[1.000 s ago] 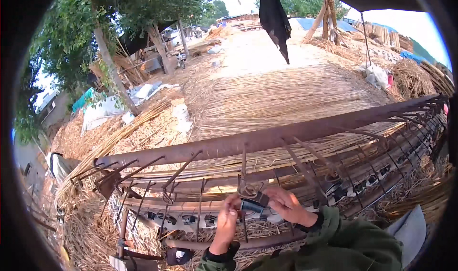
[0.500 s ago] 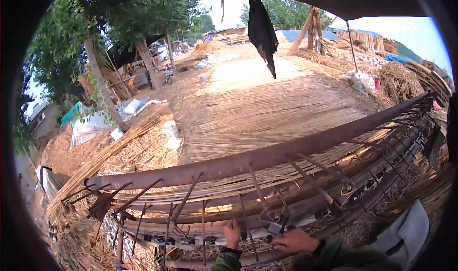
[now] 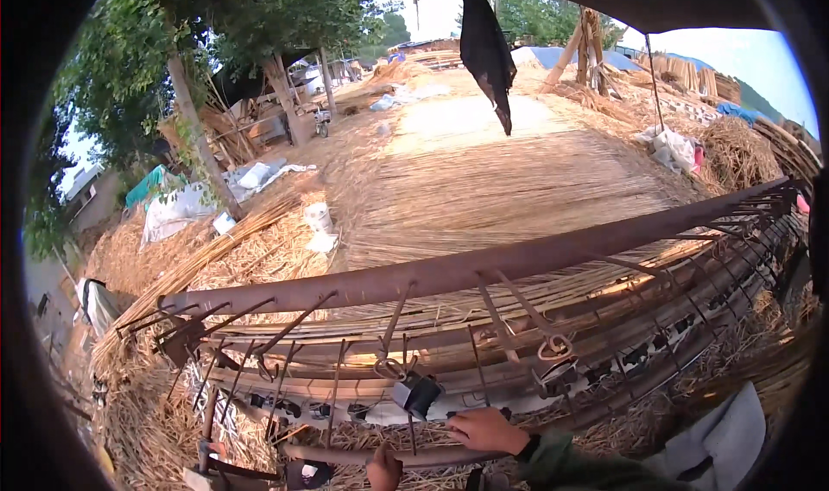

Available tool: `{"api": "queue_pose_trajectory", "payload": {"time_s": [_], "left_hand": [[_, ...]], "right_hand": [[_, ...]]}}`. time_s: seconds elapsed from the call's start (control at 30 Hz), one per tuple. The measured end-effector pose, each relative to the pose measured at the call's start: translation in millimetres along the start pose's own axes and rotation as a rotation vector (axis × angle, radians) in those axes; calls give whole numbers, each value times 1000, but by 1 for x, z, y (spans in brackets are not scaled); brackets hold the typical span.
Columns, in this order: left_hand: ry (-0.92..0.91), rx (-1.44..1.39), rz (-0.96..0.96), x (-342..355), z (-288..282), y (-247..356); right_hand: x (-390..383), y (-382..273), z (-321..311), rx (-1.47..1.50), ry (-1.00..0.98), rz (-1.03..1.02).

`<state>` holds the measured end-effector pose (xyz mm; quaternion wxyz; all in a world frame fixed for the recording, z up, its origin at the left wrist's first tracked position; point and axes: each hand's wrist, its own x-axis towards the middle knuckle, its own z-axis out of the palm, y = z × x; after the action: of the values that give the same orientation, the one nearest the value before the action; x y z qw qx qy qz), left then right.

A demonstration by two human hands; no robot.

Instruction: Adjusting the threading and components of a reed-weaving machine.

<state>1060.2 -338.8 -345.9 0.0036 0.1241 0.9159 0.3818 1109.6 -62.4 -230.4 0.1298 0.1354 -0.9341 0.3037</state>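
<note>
A rusty metal frame [image 3: 475, 262] with hooked rods and wire loops [image 3: 554, 347] crosses the view, holding lengths of reed. A dark block [image 3: 418, 396] hangs at a rod near the middle, above both hands. My left hand [image 3: 384, 467] is low by the lower pipe [image 3: 319, 453], fingers curled; what they hold is hidden. My right hand [image 3: 485, 430] lies just right of and below the block, fingers bent at the pale lower strip [image 3: 466, 413]; anything in them cannot be made out.
Beyond the frame lies a wide layer of reeds [image 3: 509, 180]. Straw [image 3: 138, 430], long bundles [image 3: 173, 275] and white sacks [image 3: 318, 223] are on the left. A grey cloth [image 3: 725, 430] sits at the lower right. A black cloth [image 3: 485, 50] hangs overhead.
Both hands have come away from the dark block and moved lower; the left also shifted left. The block stays at the rod. The view has shifted slightly.
</note>
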Motion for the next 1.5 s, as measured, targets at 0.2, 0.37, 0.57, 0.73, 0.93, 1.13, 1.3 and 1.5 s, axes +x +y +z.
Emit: {"api": "queue_pose_trajectory", "payload": {"time_s": [0.2,0.37,0.57,0.73,0.93,1.13,1.3,1.5], "left_hand": [[30,0,119,-5,-37,53],[7,-183,133,7,-93,123],[-63,-289,182,11,-101,128],[-266,-472,113,17,-124,97],[-379,-375,419,48,-167,94],[-721,-666,416,96,-188,95],[-691,-848,274,114,-197,93],[-581,-871,284,104,-202,73]], "right_hand": [[-6,4,8,-42,-8,20],[-7,5,-5,98,-51,118],[2,9,1,286,143,182],[0,-9,7,209,181,206],[-3,-23,16,153,516,341],[72,-134,18,919,395,380],[108,-180,43,1301,347,415],[110,-202,53,1541,205,382]]}}
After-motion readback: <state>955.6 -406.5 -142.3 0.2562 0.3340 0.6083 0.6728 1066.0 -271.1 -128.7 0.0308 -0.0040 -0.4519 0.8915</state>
